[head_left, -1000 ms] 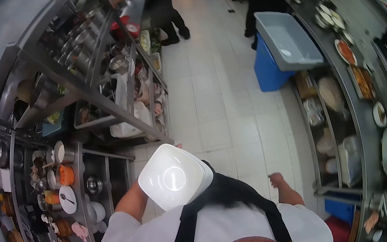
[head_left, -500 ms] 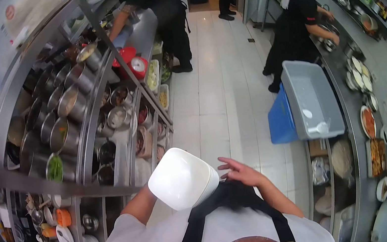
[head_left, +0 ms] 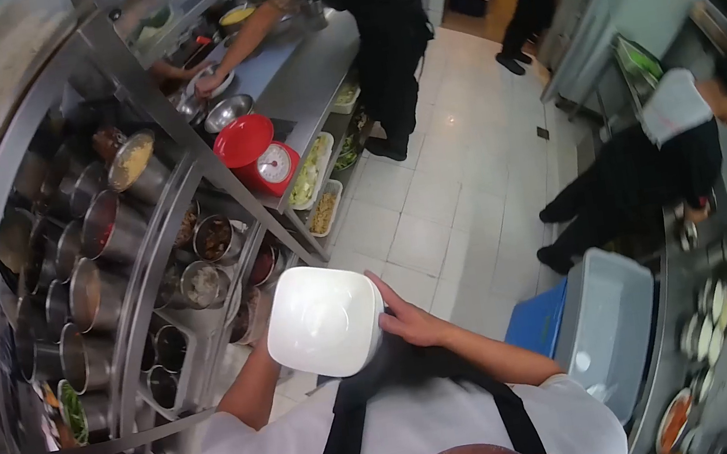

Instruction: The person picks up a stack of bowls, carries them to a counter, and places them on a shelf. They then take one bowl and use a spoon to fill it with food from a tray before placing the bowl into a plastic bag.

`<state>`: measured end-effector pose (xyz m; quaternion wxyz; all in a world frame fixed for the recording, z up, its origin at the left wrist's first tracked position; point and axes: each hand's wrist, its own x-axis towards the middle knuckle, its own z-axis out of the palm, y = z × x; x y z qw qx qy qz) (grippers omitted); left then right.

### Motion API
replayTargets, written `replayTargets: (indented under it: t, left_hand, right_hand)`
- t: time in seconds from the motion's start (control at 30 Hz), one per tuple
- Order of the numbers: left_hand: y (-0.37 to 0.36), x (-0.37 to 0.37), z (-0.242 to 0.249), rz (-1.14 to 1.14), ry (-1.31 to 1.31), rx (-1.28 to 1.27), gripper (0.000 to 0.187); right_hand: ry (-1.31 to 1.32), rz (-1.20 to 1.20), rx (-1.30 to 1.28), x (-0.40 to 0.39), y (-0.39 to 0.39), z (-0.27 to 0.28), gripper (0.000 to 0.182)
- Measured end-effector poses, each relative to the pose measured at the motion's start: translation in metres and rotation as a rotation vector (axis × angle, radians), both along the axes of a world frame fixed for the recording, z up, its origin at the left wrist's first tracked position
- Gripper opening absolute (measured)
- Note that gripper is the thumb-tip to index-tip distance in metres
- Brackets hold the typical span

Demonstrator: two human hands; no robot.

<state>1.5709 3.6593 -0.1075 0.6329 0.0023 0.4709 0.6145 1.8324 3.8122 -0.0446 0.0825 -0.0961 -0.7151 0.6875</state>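
Note:
A stack of white, rounded-square bowls is held in front of my chest, with the top bowl's inside facing up. My right hand wraps round the stack's right side, its fingers pressed against the rims. The left forearm reaches up to the stack's lower left, but the bowls hide most of my left hand, so its fingers cannot be seen.
On the left, a metal rack holds several steel pots. Beyond it, a red scale sits on a counter where a person in black works. At right are a grey tub, a blue bin and another person.
My right hand has moved left and closed on the bowls. The view has turned left, so the rack, scale and people appear shifted right. The person in the doorway shows more fully.

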Motion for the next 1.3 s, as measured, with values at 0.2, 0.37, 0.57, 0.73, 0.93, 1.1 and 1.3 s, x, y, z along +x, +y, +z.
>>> replayTargets:
  t: [0.2, 0.37, 0.57, 0.73, 0.93, 1.1, 1.3]
  left_hand:
    - [0.109, -0.03, -0.061, 0.169, -0.04, 0.01, 0.036]
    - [0.222, -0.06, -0.105, 0.272, 0.014, 0.086, 0.035]
    - [0.337, -0.073, 0.027, 0.536, 0.122, -0.027, 0.037]
    - [0.412, -0.148, -0.015, 0.595, 0.015, 0.139, 0.04]
    - [0.488, -0.228, -0.015, 0.749, 0.182, 0.175, 0.054]
    - [0.517, -0.292, -0.022, 0.794, 0.251, 0.254, 0.07]
    - [0.503, -0.309, -0.033, 0.865, 0.231, 0.086, 0.071]
  right_hand:
    - [0.128, -0.032, -0.002, -0.073, 0.135, -0.038, 0.08]
    - [0.025, -0.178, -0.233, -0.13, 0.24, -0.06, 0.07]
    - [-0.11, -0.274, -0.634, -0.193, 0.33, -0.011, 0.062]
    - [-0.071, -0.251, -0.539, -0.282, 0.433, -0.076, 0.067]
    - [-0.045, -0.045, -0.568, -0.416, 0.527, -0.115, 0.068]
    - [-0.137, -0.001, -0.638, -0.495, 0.558, -0.124, 0.07]
    - [-0.148, 0.052, -0.514, -0.505, 0.562, -0.094, 0.071]
